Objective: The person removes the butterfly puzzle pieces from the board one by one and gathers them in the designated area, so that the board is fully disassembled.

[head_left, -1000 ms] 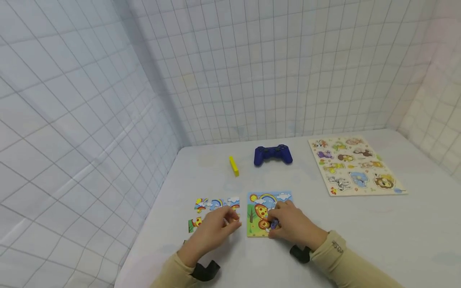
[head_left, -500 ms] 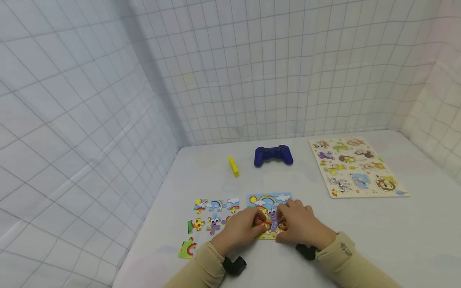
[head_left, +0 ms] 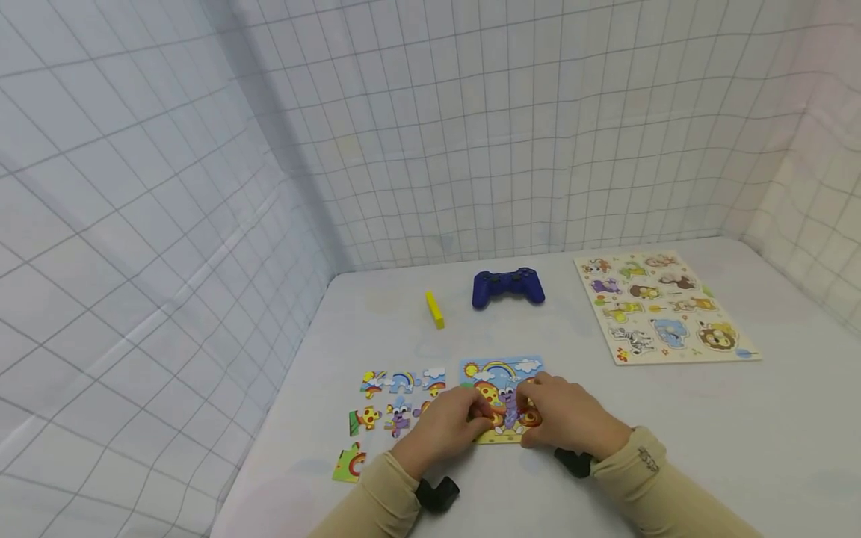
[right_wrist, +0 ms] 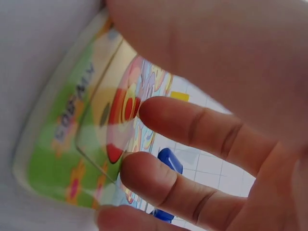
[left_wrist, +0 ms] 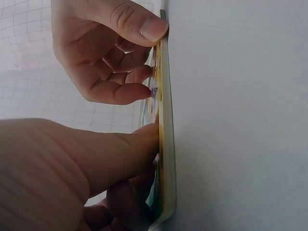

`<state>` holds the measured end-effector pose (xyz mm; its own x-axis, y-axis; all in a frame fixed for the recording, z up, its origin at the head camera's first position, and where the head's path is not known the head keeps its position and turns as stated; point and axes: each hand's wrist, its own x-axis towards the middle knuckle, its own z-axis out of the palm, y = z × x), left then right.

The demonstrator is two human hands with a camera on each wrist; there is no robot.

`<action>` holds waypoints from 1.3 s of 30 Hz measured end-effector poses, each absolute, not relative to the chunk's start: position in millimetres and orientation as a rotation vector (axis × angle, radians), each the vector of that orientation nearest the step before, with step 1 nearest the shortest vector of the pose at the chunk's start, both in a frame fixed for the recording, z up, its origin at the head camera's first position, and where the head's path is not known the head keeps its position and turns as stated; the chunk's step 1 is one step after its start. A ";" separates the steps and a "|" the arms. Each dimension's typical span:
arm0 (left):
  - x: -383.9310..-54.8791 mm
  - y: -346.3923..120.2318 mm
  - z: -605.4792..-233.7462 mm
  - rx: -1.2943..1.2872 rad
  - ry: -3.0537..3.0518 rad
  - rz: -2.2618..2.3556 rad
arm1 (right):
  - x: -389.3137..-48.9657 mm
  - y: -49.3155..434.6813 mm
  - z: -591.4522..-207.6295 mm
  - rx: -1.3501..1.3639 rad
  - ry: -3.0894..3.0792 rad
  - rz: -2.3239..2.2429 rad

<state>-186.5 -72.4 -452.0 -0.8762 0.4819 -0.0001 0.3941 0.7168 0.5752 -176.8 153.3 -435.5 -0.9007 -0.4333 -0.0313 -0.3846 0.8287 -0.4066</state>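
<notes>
A jigsaw puzzle board [head_left: 499,368] with a purple cartoon butterfly, sun and rainbow lies flat in the head view. At its lower left, my left hand [head_left: 440,426] rests with thumb and fingertips on the picture; in the left wrist view that thumb [left_wrist: 130,149] presses the surface near the edge, and its other fingers are partly hidden. On the right side, my right hand [head_left: 572,415] touches the board with spread, slightly bent fingers [right_wrist: 180,118] and its thumb at the near edge. Left of the board lie several loose jigsaw pieces [head_left: 398,418], some hidden by the left hand.
Behind the board sit a dark blue game controller [head_left: 508,286] and a yellow block [head_left: 435,309]. An animal peg puzzle board [head_left: 666,310] lies at the back right. White grid-patterned cloth [head_left: 437,134] walls in the table's far side and both flanks.
My left hand has moved right, from the loose pieces onto the board. My right hand has shifted slightly right, so the purple butterfly body shows between the hands.
</notes>
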 end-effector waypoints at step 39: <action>-182.2 -68.9 -456.4 0.506 2.729 1.209 | -177.3 153.7 -434.9 -0.651 2.859 -0.647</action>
<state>-182.2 -68.9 -456.4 -0.9378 0.3459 0.0302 0.2547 0.6264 0.7367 -177.3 153.7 -434.9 -0.8969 -0.4405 -0.0386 -0.3810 0.8142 -0.4381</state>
